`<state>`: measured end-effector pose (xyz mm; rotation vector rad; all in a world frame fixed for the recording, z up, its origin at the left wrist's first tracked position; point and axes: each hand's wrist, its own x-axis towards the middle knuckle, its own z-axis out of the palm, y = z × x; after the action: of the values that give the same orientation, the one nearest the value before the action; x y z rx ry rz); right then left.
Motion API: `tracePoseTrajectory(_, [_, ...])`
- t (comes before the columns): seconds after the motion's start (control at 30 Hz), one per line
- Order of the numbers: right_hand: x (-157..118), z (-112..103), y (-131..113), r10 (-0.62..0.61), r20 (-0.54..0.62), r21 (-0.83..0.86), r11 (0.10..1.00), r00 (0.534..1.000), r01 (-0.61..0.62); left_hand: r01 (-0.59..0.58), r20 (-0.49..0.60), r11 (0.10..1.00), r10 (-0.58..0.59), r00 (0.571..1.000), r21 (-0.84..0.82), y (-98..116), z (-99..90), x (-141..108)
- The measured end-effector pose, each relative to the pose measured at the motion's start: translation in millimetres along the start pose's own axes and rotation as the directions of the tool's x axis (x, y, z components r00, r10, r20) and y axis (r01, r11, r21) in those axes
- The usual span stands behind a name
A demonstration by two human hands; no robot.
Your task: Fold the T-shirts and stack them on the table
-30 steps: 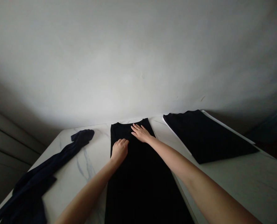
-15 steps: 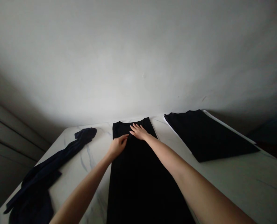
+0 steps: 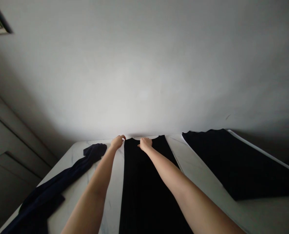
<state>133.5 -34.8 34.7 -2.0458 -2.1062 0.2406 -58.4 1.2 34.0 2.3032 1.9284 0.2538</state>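
A long, narrow black shirt [image 3: 146, 185] lies flat on the table, its scooped neckline at the far end by the wall. At its far left corner, my left hand [image 3: 117, 142] has curled fingers pinched at the fabric edge. My right hand [image 3: 146, 143] is closed on the cloth near the middle of the neckline, its fingertips mostly hidden. The near end of the shirt runs out of view between my forearms.
A crumpled dark navy garment [image 3: 61, 178] lies along the left of the white marbled table [image 3: 113, 195]. On the right, a flat dark cloth [image 3: 244, 162] rests over something white-edged. A pale wall [image 3: 144, 71] rises behind; a panelled door [image 3: 10, 182] stands at far left.
My left hand has moved from the shirt's upper front to its far left corner. My right hand, flat and spread before, has closed at the neckline. The view has shifted.
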Motion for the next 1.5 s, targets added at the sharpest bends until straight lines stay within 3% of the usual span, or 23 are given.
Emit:
tracePoseTrajectory(0.23, [6,10,21,-0.044,0.063,0.012,0.999,0.997,0.043,-0.115,0.103,0.993,0.115,0.988,-0.005,-8,12.5,31])
tracePoseTrajectory(0.4, [0,17,29,-0.064,0.019,0.018,0.998,0.998,0.063,-0.072,0.052,0.996,0.069,0.996,0.045,-7,23.2,29])
tracePoseTrajectory(0.53, [-7,17,18,-0.071,-0.056,-0.031,0.997,0.996,0.069,-0.028,-0.017,0.997,0.029,0.999,0.076,3,25.5,17])
tracePoseTrajectory(0.6, [-9,21,8,-0.175,-0.129,-0.045,0.984,0.976,0.171,-0.005,-0.074,0.996,0.011,0.997,0.085,10,24.7,8])
tracePoseTrajectory(0.67, [-10,28,-2,-0.364,-0.150,-0.038,0.931,0.919,0.363,0.027,-0.183,0.995,-0.010,0.983,0.091,17,25.9,-4])
tracePoseTrajectory(0.73, [-10,39,-7,-0.501,-0.104,-0.019,0.865,0.859,0.502,0.013,-0.285,0.996,0.014,0.958,0.092,23,32.0,-17])
tracePoseTrajectory(0.8, [-7,50,-8,-0.528,-0.026,-0.002,0.849,0.849,0.529,-0.084,-0.306,0.992,0.108,0.946,0.091,27,43.4,-30])
tracePoseTrajectory(0.93, [1,58,-6,-0.480,0.101,0.057,0.877,0.871,0.477,-0.230,-0.194,0.971,0.238,0.952,0.066,24,66.9,-46])
tracePoseTrajectory(1.07, [7,45,-2,-0.473,0.212,0.108,0.881,0.855,0.460,-0.298,-0.090,0.945,0.311,0.946,0.136,22,67.8,-52])
tracePoseTrajectory(1.2, [-4,23,27,-0.376,0.050,0.082,0.925,0.925,0.371,-0.237,-0.076,0.946,0.259,0.963,0.220,38,59.8,-60])
tracePoseTrajectory(1.3, [-21,9,61,-0.229,-0.046,-0.006,0.973,0.972,0.229,-0.284,-0.103,0.935,0.310,0.945,0.210,57,60.2,-73])
tracePoseTrajectory(1.4, [-35,5,88,-0.071,-0.006,-0.054,0.996,0.997,0.070,-0.314,-0.077,0.932,0.332,0.940,0.180,74,64.4,-88])
tracePoseTrajectory(1.5, [-45,12,97,-0.028,0.047,-0.046,0.999,0.999,0.030,-0.313,-0.047,0.932,0.327,0.944,0.183,85,69.7,-99])
